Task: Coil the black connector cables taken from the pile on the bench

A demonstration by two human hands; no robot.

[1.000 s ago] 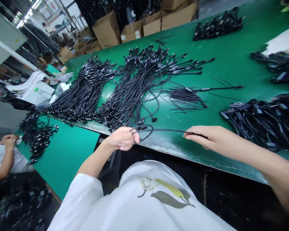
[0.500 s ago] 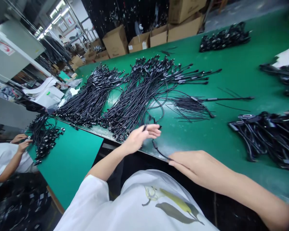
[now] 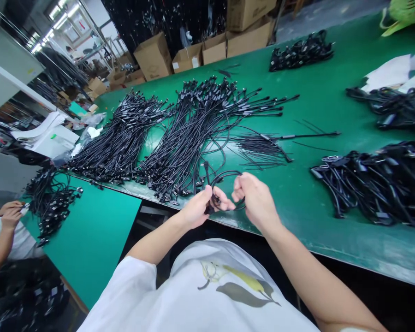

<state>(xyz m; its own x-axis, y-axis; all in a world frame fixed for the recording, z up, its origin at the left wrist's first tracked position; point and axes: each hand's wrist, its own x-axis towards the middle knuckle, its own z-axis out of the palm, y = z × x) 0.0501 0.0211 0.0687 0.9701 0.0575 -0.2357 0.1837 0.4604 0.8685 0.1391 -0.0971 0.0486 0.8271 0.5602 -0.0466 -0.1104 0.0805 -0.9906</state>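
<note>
Both my hands are closed on one black cable (image 3: 228, 173), bent into a loop just above the table's near edge. My left hand (image 3: 201, 205) pinches it near a connector end that sticks up past the thumb. My right hand (image 3: 256, 197) grips the other side of the loop, fingers curled inward. Beyond my hands lies a large pile of black cables (image 3: 190, 133) with connectors on both ends. To its right is a small heap of thin black strips (image 3: 259, 146), with a single cable lying across it.
Bundled cables (image 3: 373, 184) lie at the right on the green table (image 3: 318, 97), with another bundle (image 3: 300, 51) farther back. A second cable pile (image 3: 114, 138) is at the left. A co-worker's hands (image 3: 10, 213) are at the side table. Cardboard boxes (image 3: 154, 57) stand behind.
My right hand has moved up and left towards my left hand, and the cable is now curled into a loop. My left hand's fingers have closed. The view has shifted slightly right.
</note>
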